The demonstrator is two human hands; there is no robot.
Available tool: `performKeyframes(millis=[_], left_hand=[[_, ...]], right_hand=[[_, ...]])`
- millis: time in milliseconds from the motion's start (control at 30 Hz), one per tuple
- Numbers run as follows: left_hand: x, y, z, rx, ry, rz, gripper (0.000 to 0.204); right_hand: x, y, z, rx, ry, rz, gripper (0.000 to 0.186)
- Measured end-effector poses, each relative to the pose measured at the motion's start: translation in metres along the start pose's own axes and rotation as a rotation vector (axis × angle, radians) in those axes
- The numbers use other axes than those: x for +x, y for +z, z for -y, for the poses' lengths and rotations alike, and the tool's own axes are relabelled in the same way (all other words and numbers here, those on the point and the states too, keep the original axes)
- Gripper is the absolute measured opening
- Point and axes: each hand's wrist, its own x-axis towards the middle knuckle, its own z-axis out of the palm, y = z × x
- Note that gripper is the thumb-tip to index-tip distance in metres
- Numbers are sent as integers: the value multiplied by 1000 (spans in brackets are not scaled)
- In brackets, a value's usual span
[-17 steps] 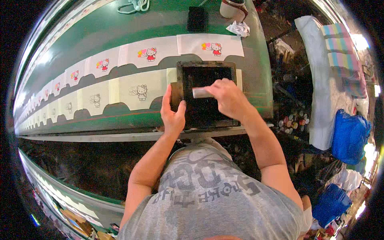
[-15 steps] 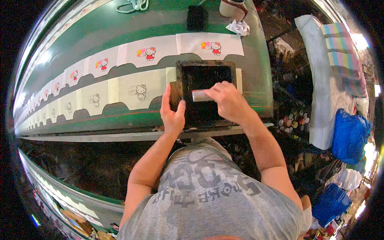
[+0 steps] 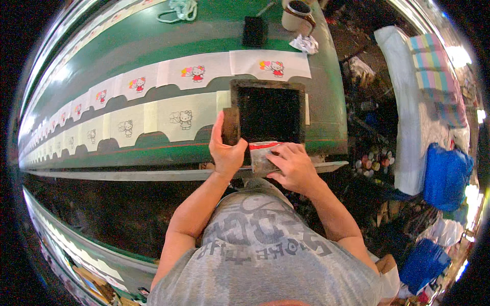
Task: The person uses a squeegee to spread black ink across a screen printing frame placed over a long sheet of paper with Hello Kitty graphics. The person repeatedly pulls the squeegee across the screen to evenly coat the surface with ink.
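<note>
A dark-framed printing screen lies over a cut piece near the right end of the green table. My left hand is closed around the brown block on the screen's left side, thumb toward me. At the near edge of the screen, my right hand grips a flat, pale squeegee with a red streak along its far edge. The screen hides most of the piece beneath it. Left of it runs a row of cream pieces bearing a black cat outline.
Behind is a row of white pieces with coloured cat prints. Farther back on the green table are a black block, crumpled paper, a pot and pale cord. Several small containers and a blue bag stand right.
My right hand has drawn the squeegee from the screen's middle to its near edge, and red now shows on it. My left hand stays at the block.
</note>
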Motion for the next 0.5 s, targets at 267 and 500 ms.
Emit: performKeyframes(millis=[267, 500], left_hand=[[17, -69, -37, -180, -28, -248, 96], [-4, -207, -68, -372, 17, -508, 96]], right_hand=[[66, -59, 31, 88, -272, -451, 29], [160, -74, 160, 289, -736, -373, 19]])
